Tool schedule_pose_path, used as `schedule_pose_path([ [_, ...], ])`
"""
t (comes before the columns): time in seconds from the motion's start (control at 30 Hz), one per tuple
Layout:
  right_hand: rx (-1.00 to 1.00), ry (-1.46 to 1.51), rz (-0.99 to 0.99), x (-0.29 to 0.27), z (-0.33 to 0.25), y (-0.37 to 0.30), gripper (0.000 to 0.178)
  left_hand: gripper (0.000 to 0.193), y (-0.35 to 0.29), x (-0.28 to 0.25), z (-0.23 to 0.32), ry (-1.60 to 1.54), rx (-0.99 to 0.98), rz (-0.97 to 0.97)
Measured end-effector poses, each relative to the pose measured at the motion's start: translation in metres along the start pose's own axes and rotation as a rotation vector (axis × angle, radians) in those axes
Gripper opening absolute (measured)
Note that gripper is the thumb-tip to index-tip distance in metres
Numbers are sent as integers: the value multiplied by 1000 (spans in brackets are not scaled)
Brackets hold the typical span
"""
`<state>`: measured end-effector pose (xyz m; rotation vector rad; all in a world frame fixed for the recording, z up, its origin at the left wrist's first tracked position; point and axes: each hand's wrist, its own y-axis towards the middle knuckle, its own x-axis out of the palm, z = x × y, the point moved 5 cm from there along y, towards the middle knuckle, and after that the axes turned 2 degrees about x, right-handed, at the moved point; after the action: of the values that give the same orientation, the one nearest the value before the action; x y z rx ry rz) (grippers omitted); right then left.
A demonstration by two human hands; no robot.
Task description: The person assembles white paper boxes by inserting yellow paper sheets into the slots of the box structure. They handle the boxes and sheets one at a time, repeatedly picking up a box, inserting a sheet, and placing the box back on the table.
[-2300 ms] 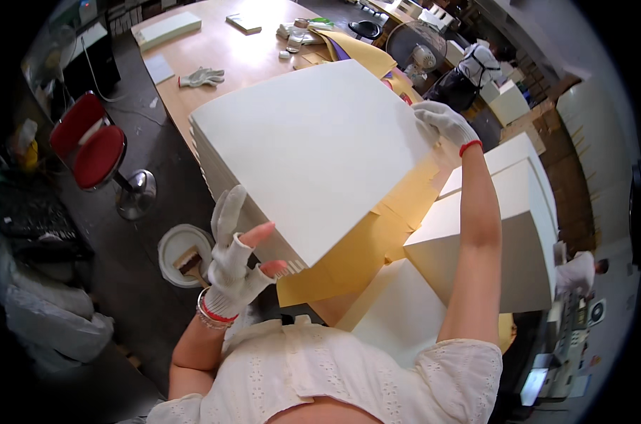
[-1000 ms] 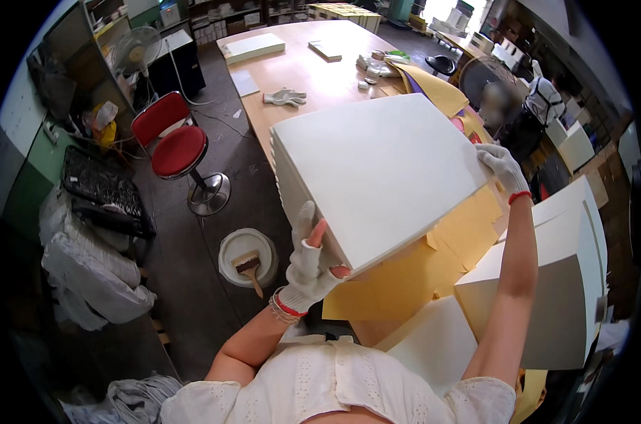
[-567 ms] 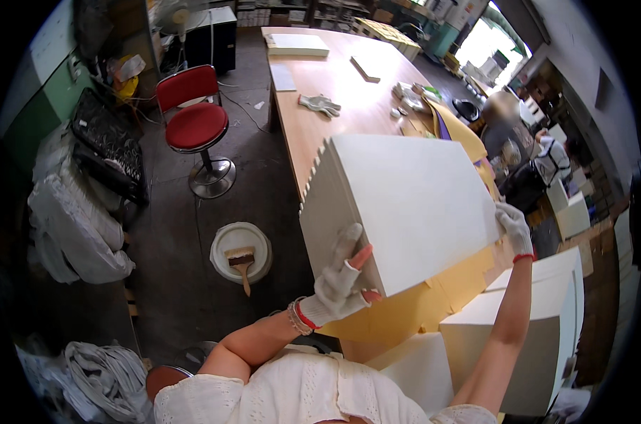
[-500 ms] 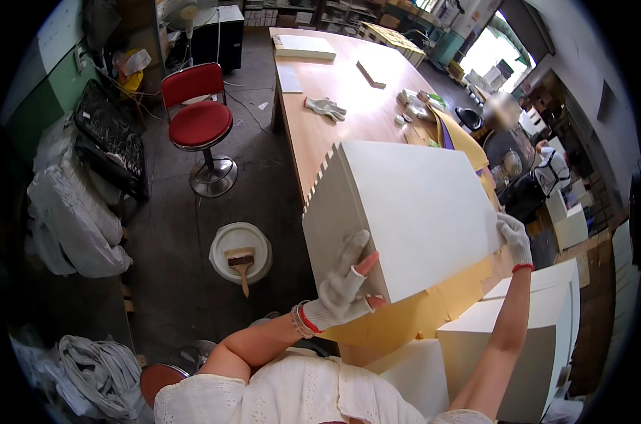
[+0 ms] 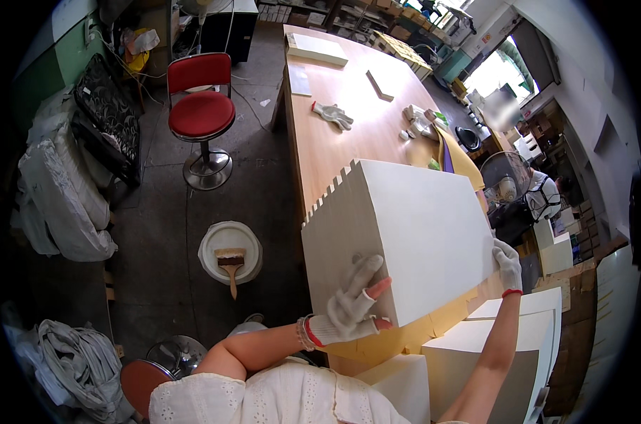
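A large white box (image 5: pixel 412 233) with a toothed, finger-jointed edge rests on the near end of a long wooden table (image 5: pixel 334 134). My left hand (image 5: pixel 355 300), in a white knit glove with cut fingertips, grips the box's near lower corner. My right hand (image 5: pixel 507 265), gloved the same way, holds the box's right edge. Yellow sheet material (image 5: pixel 405 336) lies under the box.
More white boxes (image 5: pixel 490 353) stand at my right. A spare pair of gloves (image 5: pixel 333 114), a flat white slab (image 5: pixel 317 49) and small items lie farther along the table. On the floor are a white bucket with a brush (image 5: pixel 228 254), a red stool (image 5: pixel 202 113) and bundled cloth (image 5: pixel 66 198).
My view has swung left and back, showing more floor and the stool. The box has turned in my hands, its toothed side now facing me, and settled lower on the table.
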<state>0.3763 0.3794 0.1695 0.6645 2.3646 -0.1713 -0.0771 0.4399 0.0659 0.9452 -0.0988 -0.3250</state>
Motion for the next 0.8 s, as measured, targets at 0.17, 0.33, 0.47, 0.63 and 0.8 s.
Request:
schedule_pose_path([
  [0.17, 5, -14, -16, 3, -6, 0, 33, 76, -1, -1, -1, -11, 9, 36],
  [0.33, 26, 1, -26, 5, -3, -1, 33, 72, -3, -2, -2, -7, 4, 31],
  [0.47, -51, -110, 29, -9, 17, -1, 27, 70, -2, 5, -3, -4, 80, -76],
  [0.63, 126, 160, 160, -9, 8, -12, 18, 54, 25, -36, -34, 319, -23, -46],
  [0.8, 102, 673, 346, -37, 55, -70, 25, 46, 113, -71, -110, 101, -187, 79],
])
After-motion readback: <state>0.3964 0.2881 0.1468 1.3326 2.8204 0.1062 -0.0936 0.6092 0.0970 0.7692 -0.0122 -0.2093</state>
